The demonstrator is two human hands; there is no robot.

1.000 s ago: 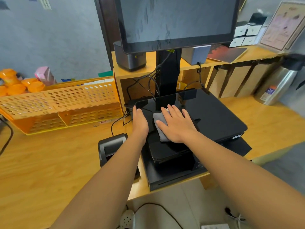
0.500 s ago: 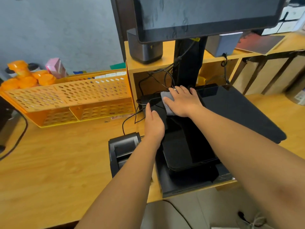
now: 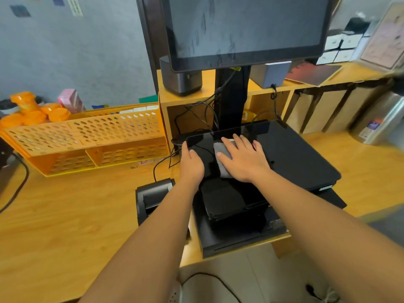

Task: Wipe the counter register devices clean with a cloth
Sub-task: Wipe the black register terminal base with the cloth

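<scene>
A black register base (image 3: 293,154) with a glossy flat top stands on the wooden counter, under a large dark screen (image 3: 244,27) on a black post. My right hand (image 3: 242,158) lies flat on the grey cloth (image 3: 222,159), pressing it onto the glossy top near its left end. My left hand (image 3: 191,164) rests on the left edge of that top, fingers together and holding nothing. A black cash drawer (image 3: 236,239) sits beneath. A small black receipt printer (image 3: 153,196) stands just left of my left forearm.
An orange perforated rack (image 3: 87,141) stands to the left, with orange cups behind it. A wooden shelf (image 3: 175,99) holds a grey speaker and boxes. Cables run behind the register. A steel flask (image 3: 380,121) stands at the right. The counter's front edge is near me.
My right hand has drawn the cloth back toward me from the far edge by the post. My left hand stays on the left edge. The view has shifted.
</scene>
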